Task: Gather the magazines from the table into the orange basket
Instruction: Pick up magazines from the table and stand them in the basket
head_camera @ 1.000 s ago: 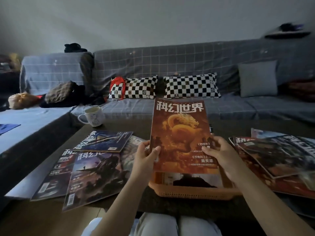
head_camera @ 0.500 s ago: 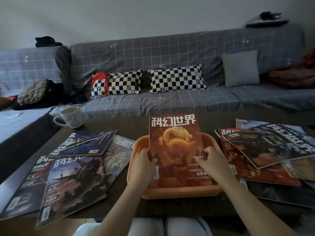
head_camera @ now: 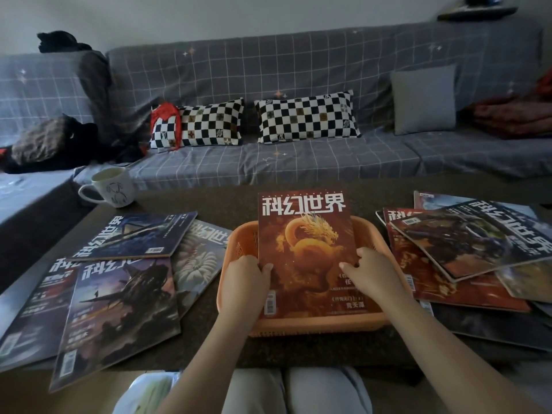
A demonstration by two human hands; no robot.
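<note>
The sofa (head_camera: 298,156) fills the upper frame, and the dark surface (head_camera: 209,348) spreads below it. Loose magazines lie in two fans: a left pile (head_camera: 119,294) at lower left and a right pile (head_camera: 466,252) at right, probably waiting their turn. At centre the basket (head_camera: 239,240) holds the dragon magazine (head_camera: 304,252), its top edge overhanging the far rim, seemingly too long to lie flat. The left hand (head_camera: 243,271) and right hand (head_camera: 373,268) pinch its side edges, fingers curled, likely settling it inside. A mug (head_camera: 112,186) stands at left.
</note>
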